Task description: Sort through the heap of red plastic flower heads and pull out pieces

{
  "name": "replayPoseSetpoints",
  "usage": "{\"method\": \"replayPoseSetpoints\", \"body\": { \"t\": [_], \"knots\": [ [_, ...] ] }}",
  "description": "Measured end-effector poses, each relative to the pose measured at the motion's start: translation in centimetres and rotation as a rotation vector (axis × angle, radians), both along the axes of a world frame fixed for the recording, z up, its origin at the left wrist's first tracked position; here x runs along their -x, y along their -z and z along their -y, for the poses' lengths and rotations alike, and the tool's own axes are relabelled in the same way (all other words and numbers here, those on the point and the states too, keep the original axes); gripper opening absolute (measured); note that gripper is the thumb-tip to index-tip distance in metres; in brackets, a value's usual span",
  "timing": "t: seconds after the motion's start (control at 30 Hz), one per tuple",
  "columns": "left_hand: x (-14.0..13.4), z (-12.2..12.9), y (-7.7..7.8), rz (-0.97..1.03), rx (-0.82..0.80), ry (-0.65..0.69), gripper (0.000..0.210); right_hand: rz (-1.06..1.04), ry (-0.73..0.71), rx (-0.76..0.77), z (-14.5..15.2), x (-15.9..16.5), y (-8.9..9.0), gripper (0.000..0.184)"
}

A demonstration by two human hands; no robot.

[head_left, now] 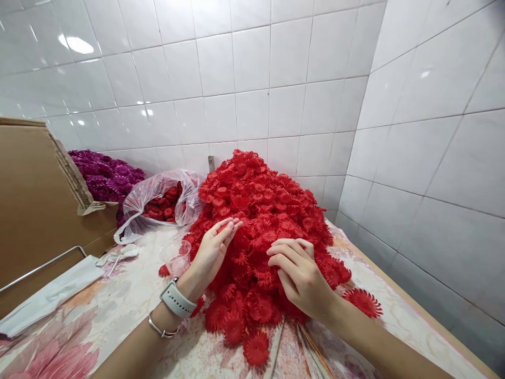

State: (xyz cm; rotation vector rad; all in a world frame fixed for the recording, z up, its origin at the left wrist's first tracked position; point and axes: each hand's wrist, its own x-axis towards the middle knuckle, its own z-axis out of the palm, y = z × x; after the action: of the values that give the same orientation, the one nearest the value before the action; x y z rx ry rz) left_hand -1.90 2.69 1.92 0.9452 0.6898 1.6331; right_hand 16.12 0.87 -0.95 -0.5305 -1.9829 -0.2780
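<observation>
A tall heap of red artificial flowers point(260, 210) with fringed petals fills the middle of the table. My left hand point(215, 247) is at the heap's left side, thumb and fingers drawn together. A sliver of red shows between them; whether it is a held flower or the heap behind, I cannot tell. Over the right part of the heap, my right hand point(302, 273) has its fingers bent and slightly apart, with its thumb hidden. No held item shows in it. One loose red flower point(363, 302) lies right of my right wrist, and another flower point(256, 348) sits at the front.
A clear plastic bag point(132, 216) holds darker red pieces, with purple flowers point(104, 173) behind it. A clear plastic cup point(176, 258) stands by my left wrist. A cardboard box point(39, 200) is at left, thin strips point(275, 350) in front, tiled walls point(252, 68) behind and at right.
</observation>
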Motion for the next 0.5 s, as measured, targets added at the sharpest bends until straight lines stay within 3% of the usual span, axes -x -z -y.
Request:
{"method": "replayPoseSetpoints", "body": {
  "t": [0.1, 0.5],
  "knots": [
    [0.04, 0.02, -0.08, -0.015, 0.004, -0.025, 0.01, 0.003, -0.002, 0.003, -0.02, 0.0, 0.05, 0.021],
    [0.28, 0.68, -0.57, -0.252, 0.05, -0.044, 0.037, -0.001, -0.001, 0.006, 0.01, -0.03, 0.05, 0.021]
  ]
}}
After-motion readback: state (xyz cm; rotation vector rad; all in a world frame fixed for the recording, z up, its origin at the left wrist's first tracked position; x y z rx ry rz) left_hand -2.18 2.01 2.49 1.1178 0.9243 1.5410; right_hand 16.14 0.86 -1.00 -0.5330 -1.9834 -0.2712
